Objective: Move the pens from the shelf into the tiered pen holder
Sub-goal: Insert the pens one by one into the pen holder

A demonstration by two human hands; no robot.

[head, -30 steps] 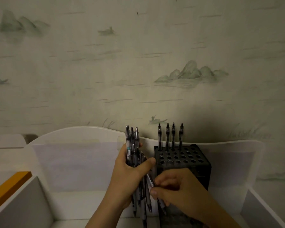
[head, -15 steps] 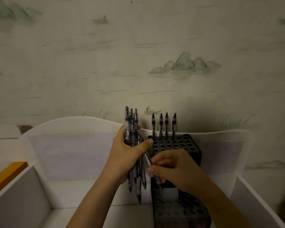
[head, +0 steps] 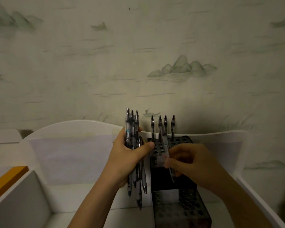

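Note:
My left hand (head: 125,155) grips a bundle of several clear-barrelled pens (head: 133,145), held upright just left of the black tiered pen holder (head: 179,208). Several pens (head: 165,124) stand in the back row of the holder's upper tier (head: 161,148). My right hand (head: 192,163) pinches a single pen (head: 165,152), blurred and tilted, in front of the upper tier, its tip pointing down towards the lower tier. The holder's middle is partly hidden behind my right hand.
The holder stands inside a white shelf (head: 69,127) with a curved back panel and white side walls (head: 21,199). An orange-edged board (head: 7,180) lies at the far left. A patterned wall rises behind the shelf.
My right hand has drawn one pen away from the bundle and moved it right, in front of the holder's upper tier. The left hand still holds the bundle beside the holder.

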